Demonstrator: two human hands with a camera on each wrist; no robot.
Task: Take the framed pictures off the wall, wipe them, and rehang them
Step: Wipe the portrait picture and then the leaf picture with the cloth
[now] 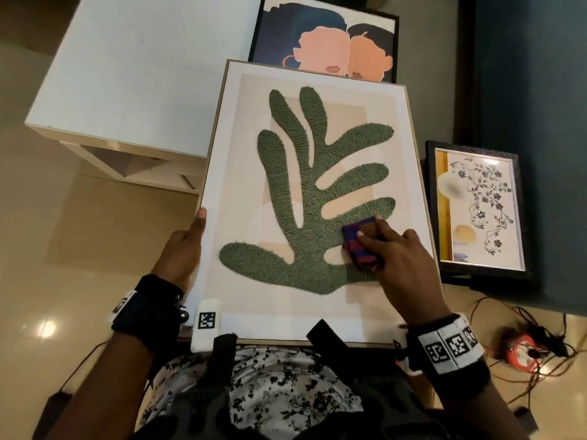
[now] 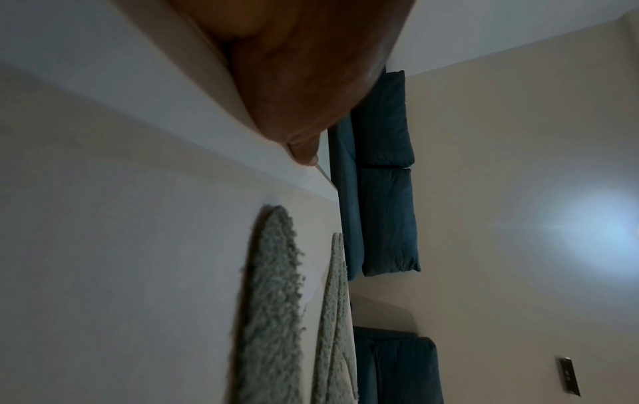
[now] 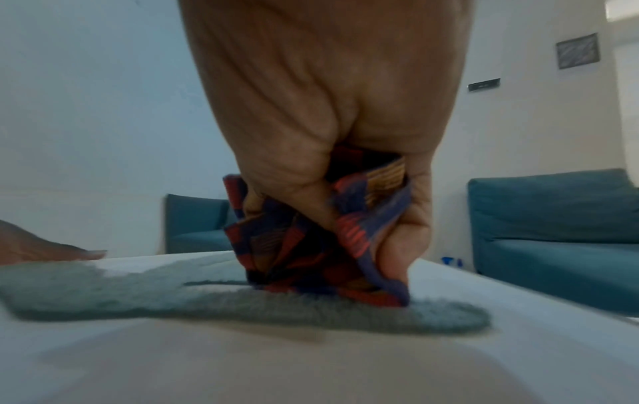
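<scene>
A large light-framed picture (image 1: 317, 198) bearing a tufted green leaf shape (image 1: 305, 198) lies face up across the person's lap, its near edge against the torso. The left hand (image 1: 182, 249) grips the picture's left edge, thumb on the front face and fingers curled beneath the frame; in the left wrist view the thumb tip (image 2: 304, 155) presses on the white border. The right hand (image 1: 400, 252) holds a bunched cloth (image 1: 362, 246), checked in red, purple and orange, and presses it onto the lower right lobe of the leaf shape; in the right wrist view the fingers (image 3: 408, 235) are curled round the cloth (image 3: 311, 246), which touches the green pile. A second, dark-framed picture (image 1: 324, 46) showing two stylised heads lies just beyond the far edge of the large one. A third, black-framed floral picture (image 1: 476, 211) lies to the right, beside the teal sofa (image 1: 533, 90). A white worktop (image 1: 139, 74) stands to the left on the tiled floor (image 1: 79, 249). An orange cable reel (image 1: 521, 350) with trailing wires sits on the floor at lower right.
</scene>
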